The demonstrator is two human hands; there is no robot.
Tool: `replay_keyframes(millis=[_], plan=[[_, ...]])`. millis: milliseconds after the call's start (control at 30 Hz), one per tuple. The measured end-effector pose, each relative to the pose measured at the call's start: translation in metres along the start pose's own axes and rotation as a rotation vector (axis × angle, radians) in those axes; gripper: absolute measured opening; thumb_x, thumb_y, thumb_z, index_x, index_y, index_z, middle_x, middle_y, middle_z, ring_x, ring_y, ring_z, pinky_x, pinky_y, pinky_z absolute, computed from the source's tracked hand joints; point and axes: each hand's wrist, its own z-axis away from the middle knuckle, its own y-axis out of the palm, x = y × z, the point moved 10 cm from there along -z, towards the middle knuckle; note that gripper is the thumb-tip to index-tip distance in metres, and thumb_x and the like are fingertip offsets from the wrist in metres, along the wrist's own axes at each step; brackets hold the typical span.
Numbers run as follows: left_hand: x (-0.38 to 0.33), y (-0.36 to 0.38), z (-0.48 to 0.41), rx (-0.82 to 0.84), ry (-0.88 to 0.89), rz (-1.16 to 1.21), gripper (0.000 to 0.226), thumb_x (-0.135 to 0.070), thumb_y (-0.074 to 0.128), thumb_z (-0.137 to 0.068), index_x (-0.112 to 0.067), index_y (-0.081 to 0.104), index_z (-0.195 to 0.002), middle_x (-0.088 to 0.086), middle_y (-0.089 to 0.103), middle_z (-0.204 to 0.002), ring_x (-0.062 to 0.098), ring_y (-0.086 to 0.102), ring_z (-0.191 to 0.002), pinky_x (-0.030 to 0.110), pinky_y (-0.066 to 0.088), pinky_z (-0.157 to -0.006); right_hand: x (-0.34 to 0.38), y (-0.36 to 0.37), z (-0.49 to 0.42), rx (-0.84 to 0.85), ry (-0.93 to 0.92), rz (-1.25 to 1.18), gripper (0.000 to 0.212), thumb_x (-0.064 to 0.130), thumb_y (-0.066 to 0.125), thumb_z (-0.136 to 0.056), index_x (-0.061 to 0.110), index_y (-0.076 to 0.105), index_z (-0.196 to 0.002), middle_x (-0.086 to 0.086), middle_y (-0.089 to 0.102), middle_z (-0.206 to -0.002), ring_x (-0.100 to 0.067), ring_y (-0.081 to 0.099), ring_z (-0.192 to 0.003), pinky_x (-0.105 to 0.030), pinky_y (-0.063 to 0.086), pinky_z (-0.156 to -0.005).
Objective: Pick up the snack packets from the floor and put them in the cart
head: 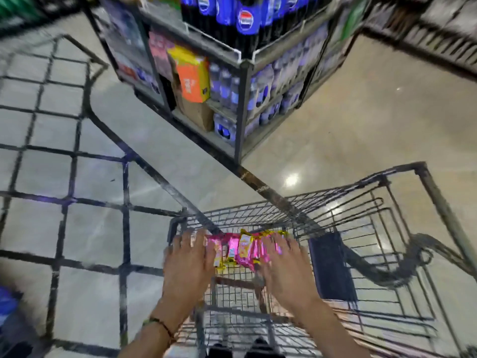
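Several pink-and-yellow snack packets (pixel 242 250) sat bunched between both hands, over the wire cart (pixel 245 215) basket. Left hand (pixel 187 264): fingers straight and spread, pressed against the bundle's left end. Right hand (pixel 284 267): fingers spread likewise, laid over the right end. Cola bottles (pixel 240 19) stood on a rack beyond. Heavy blur.

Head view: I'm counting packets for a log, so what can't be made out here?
- snack packets: count and print, smeared by motion blur; ends covered by the left hand and right hand.
- cart: near end cut off by the bottom edge.
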Motion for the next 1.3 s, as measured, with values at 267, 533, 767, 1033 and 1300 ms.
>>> replay_keyframes(millis=[267, 533, 767, 1033, 1300], plan=[[-0.026, -0.088, 0.086, -0.208, 0.057, -0.041, 0.049, -0.048, 0.032, -0.102, -0.023, 0.051, -0.140, 0.005, 0.054, -0.143, 0.028, 0.049, -0.129, 0.050, 0.043, -0.102, 0.017, -0.082, 0.045, -0.120, -0.170, -0.038, 0.061, 0.056, 0.026, -0.100, 0.026, 0.037, -0.152, -0.005, 0.040, -0.157, -0.034, 0.033, -0.144, -0.057, 0.035, -0.112], [0.015, -0.137, 0.226, -0.420, -0.318, -0.128, 0.045, -0.047, 0.042, -0.101, -0.022, 0.055, -0.137, 0.007, 0.057, -0.139, 0.033, 0.051, -0.127, 0.049, 0.042, -0.101, 0.097, -0.116, 0.094, -0.148, -0.566, 0.011, 0.058, 0.051, 0.032, -0.099, 0.019, 0.046, -0.145, -0.010, 0.050, -0.146, -0.035, 0.044, -0.130, -0.055, 0.044, -0.101], [0.073, -0.161, 0.384, -0.560, -0.677, -0.156, 0.045, -0.049, 0.042, -0.100, -0.025, 0.052, -0.136, 0.002, 0.056, -0.137, 0.029, 0.050, -0.125, 0.048, 0.043, -0.097, 0.228, -0.115, 0.179, -0.156, -0.966, -0.003, 0.056, 0.050, 0.033, -0.097, 0.021, 0.046, -0.143, -0.009, 0.051, -0.143, -0.038, 0.046, -0.126, -0.053, 0.048, -0.092], [0.129, -0.152, 0.609, -0.689, -1.110, -0.161, 0.045, -0.051, 0.044, -0.096, -0.028, 0.053, -0.134, 0.001, 0.054, -0.138, 0.026, 0.049, -0.123, 0.047, 0.044, -0.097, 0.373, -0.067, 0.361, -0.097, -1.401, -0.024, 0.051, 0.044, 0.044, -0.099, 0.014, 0.056, -0.138, -0.014, 0.058, -0.137, -0.041, 0.051, -0.122, -0.055, 0.051, -0.089], [0.136, -0.104, 0.882, -0.776, -1.503, -0.211, 0.047, -0.045, 0.046, -0.096, -0.024, 0.055, -0.137, 0.007, 0.051, -0.147, 0.033, 0.049, -0.129, 0.051, 0.045, -0.095, 0.469, 0.001, 0.616, 0.044, -1.771, -0.026, 0.050, 0.045, 0.049, -0.097, 0.021, 0.049, -0.141, -0.005, 0.054, -0.139, -0.033, 0.046, -0.126, -0.051, 0.050, -0.091]])
